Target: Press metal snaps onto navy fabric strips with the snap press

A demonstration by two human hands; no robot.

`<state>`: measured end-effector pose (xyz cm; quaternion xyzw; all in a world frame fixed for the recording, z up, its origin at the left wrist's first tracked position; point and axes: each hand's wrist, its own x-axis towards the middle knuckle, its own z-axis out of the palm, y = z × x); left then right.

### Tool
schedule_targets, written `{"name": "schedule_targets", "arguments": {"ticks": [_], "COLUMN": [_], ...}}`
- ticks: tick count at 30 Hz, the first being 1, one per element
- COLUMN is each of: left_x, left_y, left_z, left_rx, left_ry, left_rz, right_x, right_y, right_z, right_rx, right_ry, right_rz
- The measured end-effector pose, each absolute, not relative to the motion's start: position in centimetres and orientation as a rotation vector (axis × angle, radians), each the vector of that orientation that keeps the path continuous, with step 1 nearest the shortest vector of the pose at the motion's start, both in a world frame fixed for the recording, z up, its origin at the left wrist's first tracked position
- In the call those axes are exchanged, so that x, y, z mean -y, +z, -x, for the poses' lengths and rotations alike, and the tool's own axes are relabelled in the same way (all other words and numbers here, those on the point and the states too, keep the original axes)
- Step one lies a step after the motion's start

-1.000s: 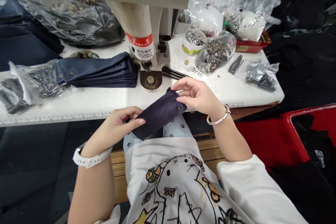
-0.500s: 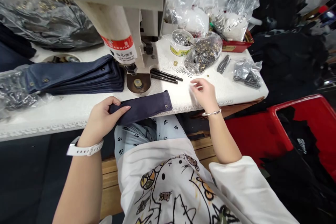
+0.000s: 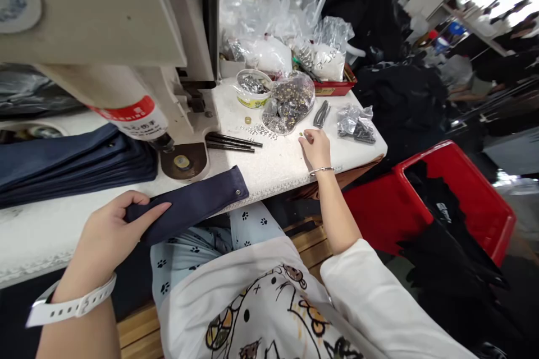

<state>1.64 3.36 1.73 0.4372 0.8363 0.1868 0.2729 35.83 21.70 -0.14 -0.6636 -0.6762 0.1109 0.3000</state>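
My left hand (image 3: pixel 113 224) grips the near end of a dark navy fabric strip (image 3: pixel 189 202), thumb on top. The strip lies along the table's front edge, with a small metal snap (image 3: pixel 238 192) at its far right corner. On the white tabletop to the right, my right hand (image 3: pixel 316 148) has its fingers curled, thumb and forefinger at a tiny brass-coloured snap part (image 3: pixel 301 134). Left of the strip's far end stands the snap press, its round die (image 3: pixel 182 162) below a head with a warning label (image 3: pixel 138 118).
Stacked navy strips (image 3: pixel 84 162) lie left of the press. Black ribbed rods (image 3: pixel 233 142), loose silver parts (image 3: pixel 263 132), a tub of metal parts (image 3: pixel 253 90) and a bag of snaps (image 3: pixel 290 101) sit behind. A red crate (image 3: pixel 387 207) stands at right.
My right hand has moved over the tabletop to the small brass-coloured part beside the bag of snaps. The camera view has turned right. My left hand keeps its hold on the strip.
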Motion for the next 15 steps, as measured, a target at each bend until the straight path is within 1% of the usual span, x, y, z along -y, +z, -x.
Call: {"name": "schedule_targets", "arguments": {"ticks": [7,15], "left_x": [-3.3,-3.3], "left_y": [1.9,1.8], "left_z": [-1.7,-1.8], "left_rx": [-2.258,-2.224], "left_ry": [0.482,0.484], "left_rz": [-1.185,-1.209], "right_x": [-22.7,-23.2], "right_y": [-0.5,-0.3], "right_z": [-36.0,-36.0], "right_rx": [1.859,1.904], "right_ry": [0.251,0.275], "right_rz": [1.723,1.652]}}
